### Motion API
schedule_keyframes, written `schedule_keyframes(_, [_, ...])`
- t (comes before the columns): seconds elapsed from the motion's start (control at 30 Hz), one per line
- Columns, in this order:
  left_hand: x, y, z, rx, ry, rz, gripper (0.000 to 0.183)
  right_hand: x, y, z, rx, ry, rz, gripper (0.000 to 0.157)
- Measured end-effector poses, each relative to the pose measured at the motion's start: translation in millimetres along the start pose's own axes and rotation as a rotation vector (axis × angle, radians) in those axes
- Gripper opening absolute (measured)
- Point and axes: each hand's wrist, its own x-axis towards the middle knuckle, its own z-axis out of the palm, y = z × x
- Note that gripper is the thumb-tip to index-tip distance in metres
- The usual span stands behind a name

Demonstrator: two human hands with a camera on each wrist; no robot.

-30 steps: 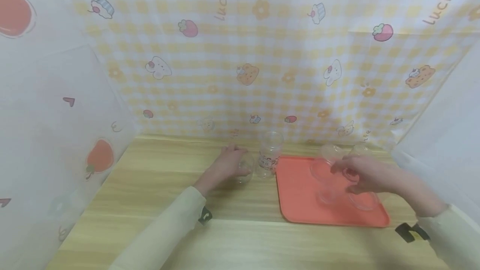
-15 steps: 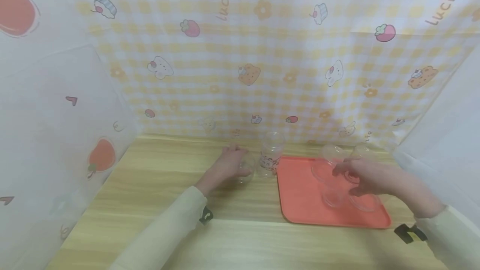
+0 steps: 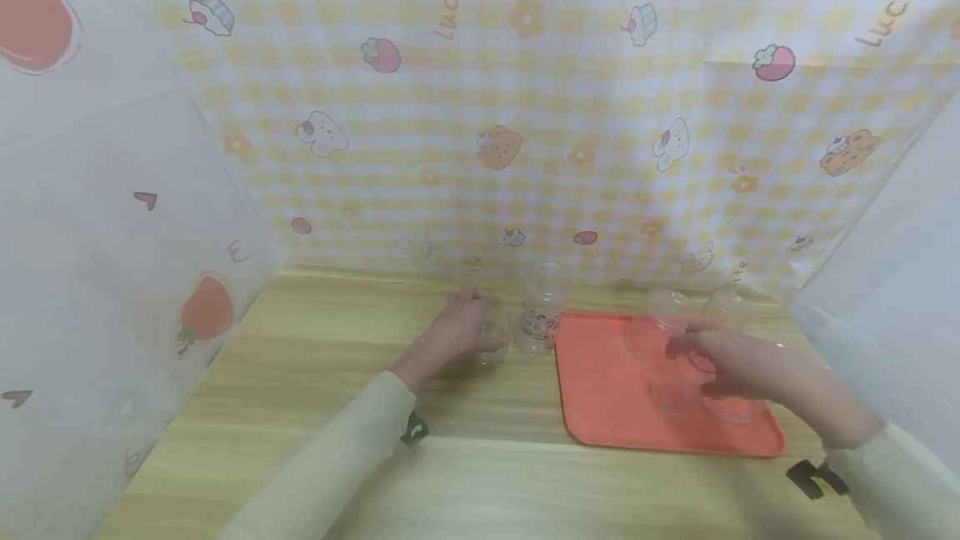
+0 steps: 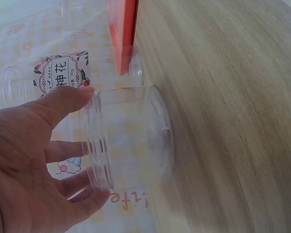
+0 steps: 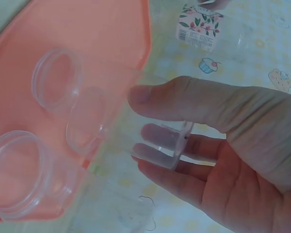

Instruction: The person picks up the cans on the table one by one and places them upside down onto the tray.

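Observation:
My left hand grips a short clear plastic jar by its threaded neck, thumb on one side and fingers on the other. The jar stands upright on the wooden table, left of a taller clear jar with a floral label. My right hand is over the orange tray. Its thumb and fingers hold the rim of a clear plastic jar, whose outline is faint. On the tray, nearer my body, are two more clear containers, one to the left of the other.
Another clear jar stands toward the tray's back edge. A yellow checked cloth hangs behind the table. White sheets border both sides. The transparent things overlap and are hard to separate.
My right wrist has shifted slightly left and down, its hand still over the tray. My left hand stays on the short jar. The whole head view has drifted a little.

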Motion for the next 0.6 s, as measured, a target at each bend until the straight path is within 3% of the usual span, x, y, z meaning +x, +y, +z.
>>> schedule_keyframes(0.2, [1.8,0.1,0.9,0.017,-0.004,0.0,0.075,-1.1,-0.4,7.8,-0.038,0.065,-0.026,0.054])
schedule_keyframes(0.6, [1.6,-0.6,1.1,0.023,-0.004,0.009,0.074,-1.5,3.8,16.3,-0.03,0.088,-0.054,0.057])
